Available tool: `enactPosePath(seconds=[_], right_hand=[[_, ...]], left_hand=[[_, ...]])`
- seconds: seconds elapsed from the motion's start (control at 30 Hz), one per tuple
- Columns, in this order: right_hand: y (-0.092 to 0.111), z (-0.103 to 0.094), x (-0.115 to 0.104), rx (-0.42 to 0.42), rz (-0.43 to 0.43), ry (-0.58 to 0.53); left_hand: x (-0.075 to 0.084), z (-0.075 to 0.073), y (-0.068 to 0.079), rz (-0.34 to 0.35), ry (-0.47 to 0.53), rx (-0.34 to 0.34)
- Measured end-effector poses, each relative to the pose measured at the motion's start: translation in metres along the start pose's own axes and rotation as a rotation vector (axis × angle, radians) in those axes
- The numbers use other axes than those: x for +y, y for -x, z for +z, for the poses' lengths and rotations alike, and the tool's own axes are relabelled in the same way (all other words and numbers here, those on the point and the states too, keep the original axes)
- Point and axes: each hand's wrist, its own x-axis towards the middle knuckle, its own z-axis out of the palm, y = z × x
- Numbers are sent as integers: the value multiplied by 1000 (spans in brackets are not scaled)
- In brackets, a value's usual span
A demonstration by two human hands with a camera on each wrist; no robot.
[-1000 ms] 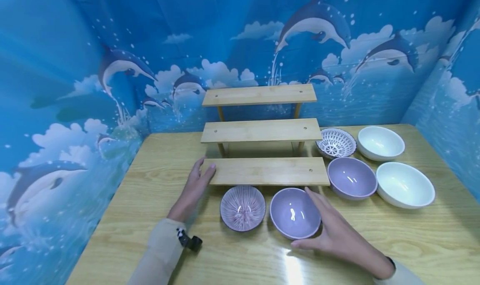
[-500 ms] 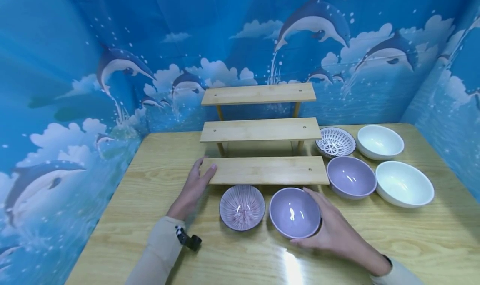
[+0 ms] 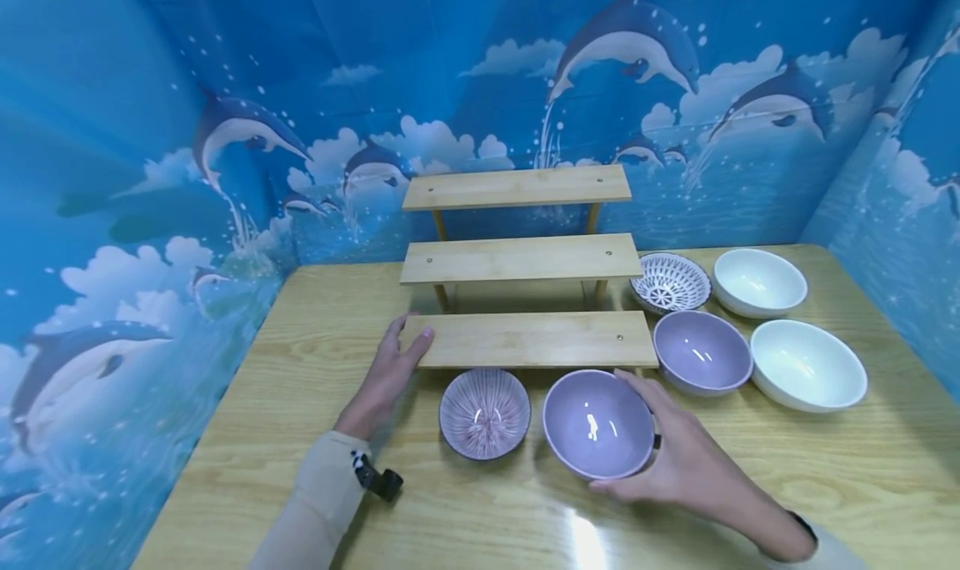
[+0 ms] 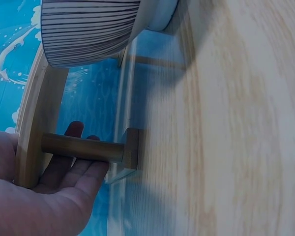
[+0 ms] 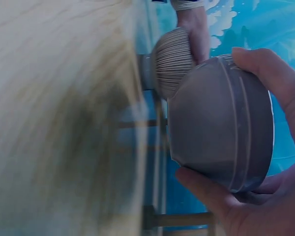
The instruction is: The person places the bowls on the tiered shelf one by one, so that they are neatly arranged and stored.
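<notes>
The right hand (image 3: 671, 457) curls thumb and fingers round the right side of a purple bowl (image 3: 597, 424), which is no longer resting on the table (image 3: 480, 524) but raised just above it, so its weight now seems carried. The bowl hangs before the lowest shelf's (image 3: 528, 341) front edge, right of a streaked bowl (image 3: 484, 414). The left hand (image 3: 386, 378) grips that shelf's left end. Four more bowls (image 3: 720, 349) sit toward the table's back right corner.

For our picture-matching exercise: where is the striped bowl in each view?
Head: striped bowl, below centre, left of the held plain bowl.
Left wrist: top left, cut off by the upper edge.
Right wrist: upper centre, beyond the held plain bowl.
Shared landmark: the wooden table.
</notes>
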Motion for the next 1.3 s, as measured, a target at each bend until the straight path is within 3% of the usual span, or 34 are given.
enactPosePath(seconds=[0.3, 0.53, 0.93, 1.13, 1.3], right_hand=[[-11, -17, -17, 1, -26, 13], [-37, -30, -25, 7, -60, 22], [-107, -59, -43, 24, -12, 42], [-148, -70, -46, 40, 61, 72], [-180, -75, -44, 69, 71, 39]], left_hand=[[0, 1, 0, 13, -5, -1], [-1, 0, -1, 8, -8, -4], [0, 0, -1, 6, -23, -1], [0, 0, -1, 7, -7, -2], [1, 0, 0, 5, -4, -2]])
